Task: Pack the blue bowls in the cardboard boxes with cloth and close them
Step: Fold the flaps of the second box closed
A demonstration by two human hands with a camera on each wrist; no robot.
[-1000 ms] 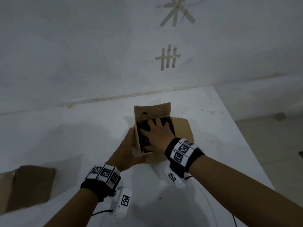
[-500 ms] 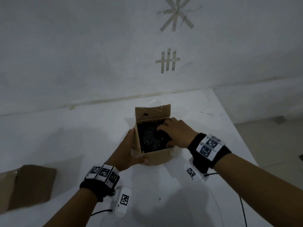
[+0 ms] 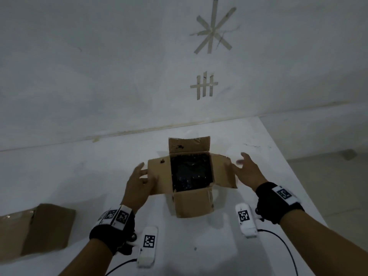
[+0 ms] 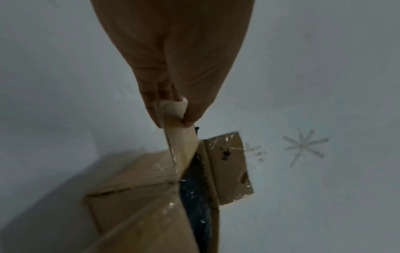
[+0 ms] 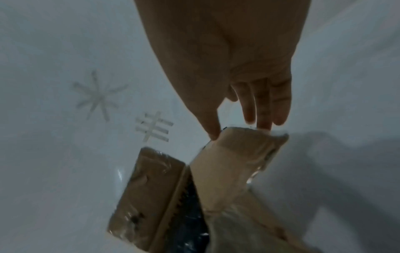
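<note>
I have the table [image 3: 59, 176] under me, white and wide, with the wall [image 3: 99, 66] behind it. The box [image 3: 194, 204] stands between my two hands, all four flaps open. A second box [image 3: 37, 230] lies well off beyond my left wrist; whether that one is shut I cannot say from here.

My left hand [image 3: 137, 186] pinches the outer edge of the left flap [image 3: 159, 176]; in the left wrist view the thumb [image 4: 190, 95] sits on one face and the fingers [image 4: 151, 102] on the other, a narrow grip. My right hand [image 3: 247, 172] is spread, fingers straight, its tips just touching the edge of the right flap [image 3: 223, 172] without closing on it. The far flap [image 3: 189, 145] stands upright beyond both grips, the near one [image 3: 194, 203] hangs down toward me.

Inside the box, between the grips, lies the cloth [image 3: 190, 172], dark and faintly glinting, filling the opening to the rim. The picture is dim, so I take it that a bowl sits beneath, but none shows.

By my reckoning the packing of this box is done and the closing has just started: four flaps to fold down, side ones first.
</note>
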